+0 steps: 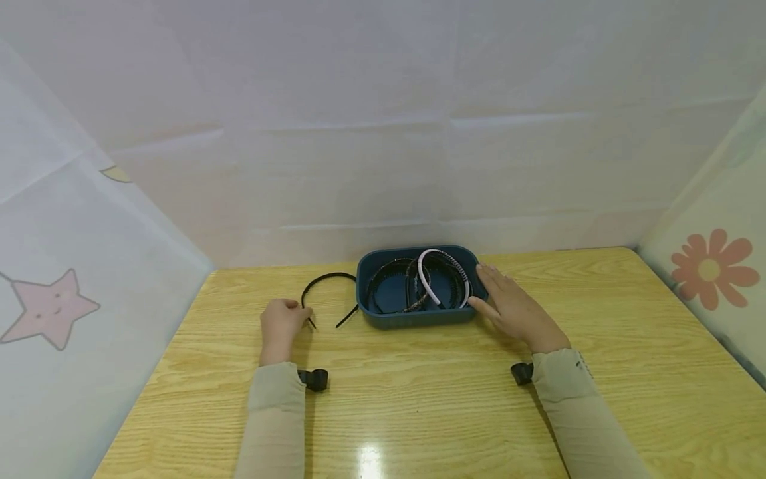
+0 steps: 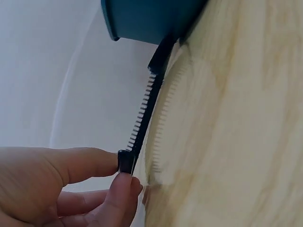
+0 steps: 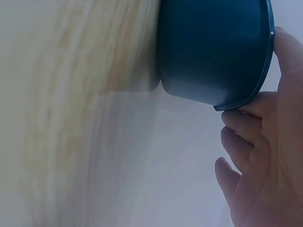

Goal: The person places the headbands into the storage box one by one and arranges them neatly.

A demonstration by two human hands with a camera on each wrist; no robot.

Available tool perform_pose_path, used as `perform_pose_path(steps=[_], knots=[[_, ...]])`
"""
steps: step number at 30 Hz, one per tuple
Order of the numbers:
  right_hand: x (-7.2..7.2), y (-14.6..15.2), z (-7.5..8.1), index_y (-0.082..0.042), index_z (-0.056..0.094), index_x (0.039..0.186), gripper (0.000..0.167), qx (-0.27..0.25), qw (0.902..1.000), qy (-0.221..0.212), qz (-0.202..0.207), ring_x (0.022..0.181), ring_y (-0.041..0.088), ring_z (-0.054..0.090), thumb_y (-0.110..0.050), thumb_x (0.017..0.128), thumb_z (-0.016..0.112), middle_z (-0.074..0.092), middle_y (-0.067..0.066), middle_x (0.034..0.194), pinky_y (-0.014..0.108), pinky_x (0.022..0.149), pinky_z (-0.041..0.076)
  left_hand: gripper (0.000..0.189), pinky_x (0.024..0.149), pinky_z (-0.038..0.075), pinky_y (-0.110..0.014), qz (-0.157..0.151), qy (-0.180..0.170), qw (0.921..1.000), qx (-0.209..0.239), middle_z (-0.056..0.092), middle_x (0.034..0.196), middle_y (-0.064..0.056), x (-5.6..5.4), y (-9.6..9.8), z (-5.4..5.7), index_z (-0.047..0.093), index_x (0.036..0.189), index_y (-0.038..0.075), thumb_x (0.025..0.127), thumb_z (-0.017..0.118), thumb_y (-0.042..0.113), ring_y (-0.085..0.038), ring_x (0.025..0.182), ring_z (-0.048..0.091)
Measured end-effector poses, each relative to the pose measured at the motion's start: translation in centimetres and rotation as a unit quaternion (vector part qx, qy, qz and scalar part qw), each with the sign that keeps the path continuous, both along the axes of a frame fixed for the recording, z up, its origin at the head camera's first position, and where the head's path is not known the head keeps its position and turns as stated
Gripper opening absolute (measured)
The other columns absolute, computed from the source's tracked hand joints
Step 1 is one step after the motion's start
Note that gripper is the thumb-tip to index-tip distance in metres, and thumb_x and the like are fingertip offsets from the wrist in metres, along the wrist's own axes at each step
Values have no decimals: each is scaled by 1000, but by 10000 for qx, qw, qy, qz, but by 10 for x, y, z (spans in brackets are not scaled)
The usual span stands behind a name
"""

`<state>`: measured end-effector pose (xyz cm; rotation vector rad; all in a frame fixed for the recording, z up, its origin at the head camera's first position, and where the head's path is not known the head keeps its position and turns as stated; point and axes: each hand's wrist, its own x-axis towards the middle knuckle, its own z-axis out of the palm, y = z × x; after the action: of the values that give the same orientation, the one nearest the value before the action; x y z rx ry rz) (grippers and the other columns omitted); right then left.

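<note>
A thin black headband [image 1: 328, 275] with comb teeth lies on the table, its arc toward the back. My left hand [image 1: 283, 324] pinches its left end between thumb and fingers, plainly seen in the left wrist view. The headband's other side reaches the left wall of a dark blue plastic basket [image 1: 419, 320]. Inside the basket are several headbands, among them a white one [image 1: 432, 293] with dark stripes and a dark speckled one [image 1: 383, 269]. At the basket's right end, my right hand [image 1: 516, 311] rests against the rim with its fingers fairly straight and the thumb at the front corner.
The basket stands near the back edge of the wooden table [image 1: 413, 406]. A pale cloth wall [image 1: 359, 166] rises just behind it. Side cloths carry a pink star [image 1: 50, 307] at left and a red flower [image 1: 712, 269] at right. Black wrist mounts [image 1: 314, 380] stick out at both sleeves.
</note>
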<state>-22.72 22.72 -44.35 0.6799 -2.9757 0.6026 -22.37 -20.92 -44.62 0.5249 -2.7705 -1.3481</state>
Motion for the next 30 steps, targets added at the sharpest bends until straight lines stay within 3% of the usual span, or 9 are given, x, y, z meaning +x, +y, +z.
perform_pose_path(steps=[4, 8, 18, 25, 30], knots=[[0, 0, 0, 2, 18, 161, 77, -12, 10000, 3, 1, 153, 42, 15, -48, 109, 43, 17, 23, 166, 56, 125, 12, 45, 80, 62, -34, 119, -17, 9983, 566, 64, 126, -31, 0, -5, 0, 59, 134, -13, 97, 66, 12, -28, 92, 74], [0, 0, 0, 2, 18, 161, 77, -15, 10000, -10, -7, 153, 41, 14, -49, 108, 43, 17, 23, 166, 56, 125, 12, 41, 74, 61, -25, 160, -74, 9954, 946, 62, 128, -30, -2, -10, -3, 62, 132, -10, 97, 67, 10, -16, 85, 74], [1, 0, 1, 2, 18, 161, 77, -52, 10000, -30, 6, 153, 42, 14, -48, 109, 43, 17, 23, 166, 55, 125, 11, 36, 73, 61, -24, 344, 112, 9937, 1061, 64, 126, -29, -4, -18, 0, 66, 129, -8, 98, 66, 11, -13, 81, 72], [0, 0, 0, 3, 18, 161, 77, -37, 10000, -16, 30, 153, 41, 15, -48, 109, 43, 17, 23, 166, 55, 125, 11, 39, 79, 61, -26, 500, 532, 9869, 1440, 64, 127, -29, 0, -19, 7, 62, 134, -8, 99, 64, 8, -11, 83, 72], [0, -1, 1, 3, 18, 161, 77, 18, 10000, -26, 15, 153, 41, 15, -48, 109, 42, 17, 23, 166, 54, 125, 11, 40, 79, 60, -20, 642, 905, 9781, 1758, 63, 127, -27, 1, -11, 15, 60, 136, -7, 99, 65, 8, -24, 97, 73]])
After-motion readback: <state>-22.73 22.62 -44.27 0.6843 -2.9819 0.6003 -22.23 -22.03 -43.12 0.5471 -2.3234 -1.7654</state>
